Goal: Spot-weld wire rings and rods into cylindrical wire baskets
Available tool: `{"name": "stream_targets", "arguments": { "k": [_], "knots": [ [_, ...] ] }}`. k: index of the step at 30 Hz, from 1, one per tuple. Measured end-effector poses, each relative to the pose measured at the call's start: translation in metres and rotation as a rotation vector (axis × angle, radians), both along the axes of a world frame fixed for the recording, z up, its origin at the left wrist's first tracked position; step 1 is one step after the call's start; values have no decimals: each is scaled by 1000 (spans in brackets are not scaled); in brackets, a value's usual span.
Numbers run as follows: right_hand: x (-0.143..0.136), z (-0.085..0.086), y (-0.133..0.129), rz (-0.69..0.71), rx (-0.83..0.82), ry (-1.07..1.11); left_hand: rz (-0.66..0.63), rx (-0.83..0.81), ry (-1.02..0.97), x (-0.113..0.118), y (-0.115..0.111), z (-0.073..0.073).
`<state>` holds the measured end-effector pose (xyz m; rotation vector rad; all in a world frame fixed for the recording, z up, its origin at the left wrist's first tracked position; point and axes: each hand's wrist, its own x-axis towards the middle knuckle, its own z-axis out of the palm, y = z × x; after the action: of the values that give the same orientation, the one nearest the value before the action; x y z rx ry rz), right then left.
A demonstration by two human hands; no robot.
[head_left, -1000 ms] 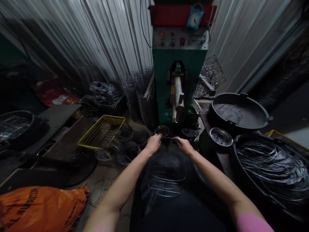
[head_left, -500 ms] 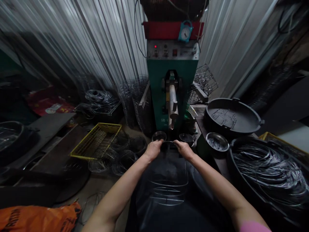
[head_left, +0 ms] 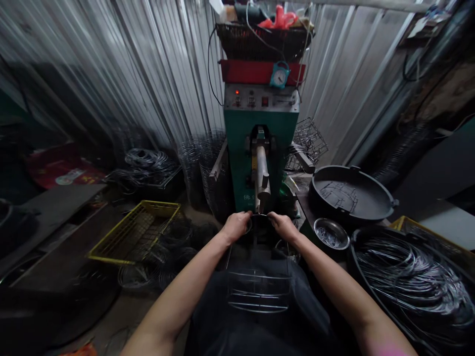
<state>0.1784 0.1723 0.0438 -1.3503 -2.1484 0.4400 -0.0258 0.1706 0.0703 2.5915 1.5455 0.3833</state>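
A curved metal wire frame point(head_left: 259, 291) with several cross wires rests over my lap, and its far rim reaches the tip of the machine's electrode arm point(head_left: 261, 173). My left hand point(head_left: 238, 226) is closed around the left part of that far rim. On the right part, my right hand point(head_left: 282, 226) pinches the same wire. Both hands sit just below the arm of the green spot welder point(head_left: 241, 143), one on each side of its tip. My fingers hide the gripped stretches of wire.
At right are a black round pan point(head_left: 356, 190) with small wire pieces, a metal bowl point(head_left: 331, 234) of short pieces and a large tub point(head_left: 356, 267) of wire rings. A yellow crate point(head_left: 111, 258) and wire bundles point(head_left: 144, 274) lie at left. A dial timer point(head_left: 279, 75) hangs on the machine.
My view has tilted up, showing a basket on top of the machine. The held wire rim is now closer to the electrode tip, and the frame's cross wires look sharper.
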Motion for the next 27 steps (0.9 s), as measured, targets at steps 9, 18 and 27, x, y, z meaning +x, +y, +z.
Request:
{"name": "stream_targets", "arguments": {
  "k": [9, 18, 27],
  "knots": [
    [-1, 0, 5, 19, -33, 38, 26, -40, -25, 0, 2, -1],
    [1, 0, 7, 6, -26, 46, 21, -30, -44, 0, 2, -2],
    [-1, -4, 4, -16, 19, -26, 30, -32, -41, 1, 3, -5]
  ]
}}
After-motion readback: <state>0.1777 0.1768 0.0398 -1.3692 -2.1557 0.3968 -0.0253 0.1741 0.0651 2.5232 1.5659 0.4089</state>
